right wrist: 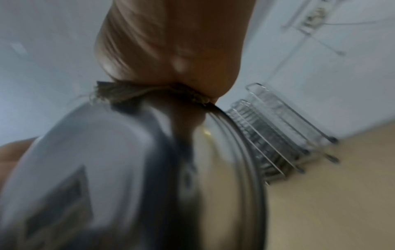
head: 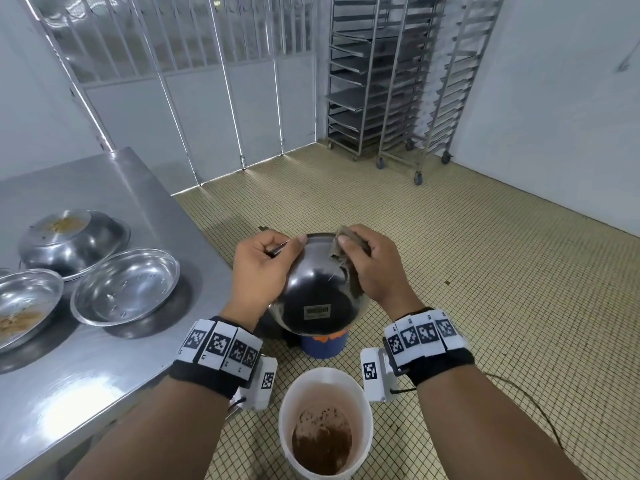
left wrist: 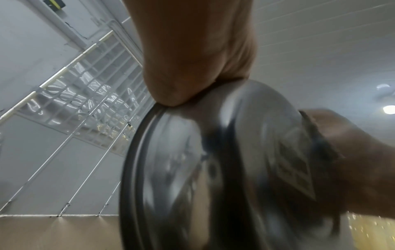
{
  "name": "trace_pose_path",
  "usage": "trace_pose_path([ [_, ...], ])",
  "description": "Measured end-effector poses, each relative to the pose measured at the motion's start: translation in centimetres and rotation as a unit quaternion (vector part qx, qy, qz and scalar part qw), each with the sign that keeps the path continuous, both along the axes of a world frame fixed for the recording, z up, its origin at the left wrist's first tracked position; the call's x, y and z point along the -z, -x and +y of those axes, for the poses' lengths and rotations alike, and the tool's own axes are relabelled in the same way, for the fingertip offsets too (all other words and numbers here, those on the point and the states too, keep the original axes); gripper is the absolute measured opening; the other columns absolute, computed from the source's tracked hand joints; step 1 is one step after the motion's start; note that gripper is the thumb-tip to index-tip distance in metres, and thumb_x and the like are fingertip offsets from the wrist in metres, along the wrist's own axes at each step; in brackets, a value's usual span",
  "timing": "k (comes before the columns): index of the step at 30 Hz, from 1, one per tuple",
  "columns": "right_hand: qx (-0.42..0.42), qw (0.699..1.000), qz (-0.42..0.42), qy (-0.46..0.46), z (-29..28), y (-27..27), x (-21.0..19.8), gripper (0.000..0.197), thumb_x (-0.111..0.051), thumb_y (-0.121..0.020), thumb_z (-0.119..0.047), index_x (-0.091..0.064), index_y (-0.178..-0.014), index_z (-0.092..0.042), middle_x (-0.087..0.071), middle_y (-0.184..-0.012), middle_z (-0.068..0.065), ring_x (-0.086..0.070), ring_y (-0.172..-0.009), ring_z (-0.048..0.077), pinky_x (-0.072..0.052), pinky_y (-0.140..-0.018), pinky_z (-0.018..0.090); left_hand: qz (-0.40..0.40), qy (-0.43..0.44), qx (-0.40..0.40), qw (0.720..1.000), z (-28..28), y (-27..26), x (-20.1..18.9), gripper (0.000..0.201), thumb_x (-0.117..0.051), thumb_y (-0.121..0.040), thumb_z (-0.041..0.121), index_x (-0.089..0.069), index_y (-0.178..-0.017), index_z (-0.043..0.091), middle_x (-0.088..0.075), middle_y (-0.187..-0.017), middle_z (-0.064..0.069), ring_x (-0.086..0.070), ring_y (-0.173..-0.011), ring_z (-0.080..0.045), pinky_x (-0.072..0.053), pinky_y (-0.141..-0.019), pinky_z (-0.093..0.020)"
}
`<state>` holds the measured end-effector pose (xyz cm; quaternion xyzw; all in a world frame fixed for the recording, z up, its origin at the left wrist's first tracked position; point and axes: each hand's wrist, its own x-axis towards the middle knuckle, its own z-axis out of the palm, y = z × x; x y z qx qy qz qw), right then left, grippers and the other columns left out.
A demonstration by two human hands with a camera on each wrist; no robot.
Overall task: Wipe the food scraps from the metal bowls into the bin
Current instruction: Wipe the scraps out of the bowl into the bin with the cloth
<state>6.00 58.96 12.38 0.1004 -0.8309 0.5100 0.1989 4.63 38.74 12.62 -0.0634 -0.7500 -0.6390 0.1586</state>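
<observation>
I hold a metal bowl [head: 317, 296] tipped away from me, its labelled underside facing me, above a dark bin that it mostly hides. My left hand [head: 266, 268] grips the bowl's left rim, thumb on the outside. My right hand [head: 367, 265] pinches a brown cloth [head: 341, 254] over the right rim, with part of the cloth inside the bowl. The left wrist view shows the bowl [left wrist: 213, 169] with my thumb [left wrist: 181, 71] on its rim. In the blurred right wrist view the cloth [right wrist: 136, 94] is pressed on the bowl [right wrist: 107, 160].
A steel table [head: 114, 358] on my left carries an upturned bowl [head: 74, 242], an empty bowl [head: 126, 289] and a bowl with scraps [head: 24, 306]. A white bucket [head: 325, 424] with brown residue and a blue tub [head: 323, 344] stand on the tiled floor. Tray racks [head: 391, 74] line the far wall.
</observation>
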Motion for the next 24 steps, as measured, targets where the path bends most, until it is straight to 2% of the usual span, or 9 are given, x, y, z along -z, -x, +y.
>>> trace_pose_path([
  [3,0.008,0.996,-0.034,0.086,0.6,-0.1,1.2,0.030,-0.049,-0.097,-0.046,-0.063,-0.077,-0.030,-0.060,-0.070,-0.010,-0.055,-0.068,0.012,-0.047,-0.072,0.037,-0.016,-0.032,-0.020,0.999,-0.1,-0.1,0.0,0.023,-0.080,-0.091,0.026,-0.073,-0.073,0.015,-0.069,-0.067,-0.001,-0.059,-0.061,-0.010,-0.048,-0.065,-0.030],
  [7,0.003,1.000,-0.008,-0.013,0.2,0.5,-0.3,0.022,-0.051,-0.096,-0.041,-0.066,-0.083,-0.032,-0.064,-0.074,-0.013,-0.058,-0.071,0.007,-0.048,-0.070,0.029,-0.006,0.009,0.002,1.000,0.7,0.1,0.7,0.024,-0.079,-0.092,0.028,-0.071,-0.072,0.017,-0.069,-0.066,0.004,-0.061,-0.060,-0.009,-0.049,-0.061,-0.031],
  [9,-0.007,0.998,0.002,-0.056,0.2,0.9,-1.0,0.021,-0.054,-0.096,-0.041,-0.069,-0.089,-0.029,-0.067,-0.077,-0.012,-0.061,-0.074,0.008,-0.051,-0.070,0.030,0.001,0.012,0.014,1.000,1.0,0.5,0.4,0.024,-0.081,-0.091,0.027,-0.071,-0.072,0.017,-0.069,-0.066,0.001,-0.062,-0.059,-0.012,-0.049,-0.058,-0.031],
  [11,-0.005,1.000,-0.001,-0.015,0.7,1.0,-0.9,0.021,-0.055,-0.098,-0.037,-0.070,-0.087,-0.026,-0.067,-0.076,-0.011,-0.061,-0.073,0.010,-0.051,-0.071,0.031,0.008,-0.010,0.002,1.000,1.0,1.1,0.0,0.023,-0.081,-0.090,0.024,-0.072,-0.071,0.015,-0.069,-0.063,0.002,-0.061,-0.057,-0.010,-0.049,-0.057,-0.028],
  [13,0.005,0.997,-0.019,0.072,1.3,1.0,-0.2,0.026,-0.055,-0.102,-0.031,-0.067,-0.079,-0.028,-0.062,-0.070,-0.011,-0.056,-0.067,0.011,-0.048,-0.070,0.034,-0.004,-0.055,-0.024,0.998,0.9,1.4,-0.2,0.022,-0.080,-0.090,0.020,-0.072,-0.070,0.015,-0.067,-0.060,0.006,-0.059,-0.056,-0.007,-0.049,-0.056,-0.024],
  [15,0.015,0.994,-0.028,0.105,1.7,1.1,0.4,0.034,-0.053,-0.104,-0.027,-0.062,-0.071,-0.031,-0.056,-0.065,-0.011,-0.050,-0.064,0.011,-0.045,-0.068,0.037,-0.019,-0.075,-0.033,0.996,0.7,1.6,0.0,0.023,-0.077,-0.093,0.020,-0.071,-0.071,0.015,-0.067,-0.061,0.006,-0.060,-0.057,-0.008,-0.051,-0.058,-0.025],
  [18,0.016,0.997,-0.021,0.075,2.0,1.3,0.2,0.033,-0.053,-0.100,-0.032,-0.061,-0.069,-0.034,-0.056,-0.064,-0.013,-0.051,-0.063,0.010,-0.046,-0.067,0.038,0.013,0.033,-0.003,0.999,0.5,1.9,0.8,0.028,-0.071,-0.097,0.024,-0.068,-0.072,0.013,-0.065,-0.066,-0.001,-0.058,-0.060,-0.009,-0.047,-0.060,-0.025],
  [21,0.003,1.000,-0.018,0.005,1.9,1.5,-0.2,0.027,-0.052,-0.096,-0.040,-0.065,-0.074,-0.033,-0.062,-0.067,-0.014,-0.056,-0.066,0.010,-0.049,-0.067,0.036,0.038,0.144,0.054,0.987,0.8,2.4,0.8,0.033,-0.067,-0.096,0.042,-0.068,-0.078,0.014,-0.065,-0.067,-0.001,-0.060,-0.062,-0.015,-0.048,-0.056,-0.028],
  [24,0.006,0.999,-0.020,-0.032,1.9,1.7,-0.4,0.027,-0.052,-0.094,-0.045,-0.066,-0.079,-0.027,-0.062,-0.068,-0.013,-0.056,-0.065,0.009,-0.049,-0.065,0.034,0.042,0.150,0.089,0.984,1.3,2.7,0.3,0.029,-0.069,-0.095,0.040,-0.069,-0.080,0.016,-0.066,-0.069,0.002,-0.061,-0.061,-0.011,-0.048,-0.056,-0.023],
])
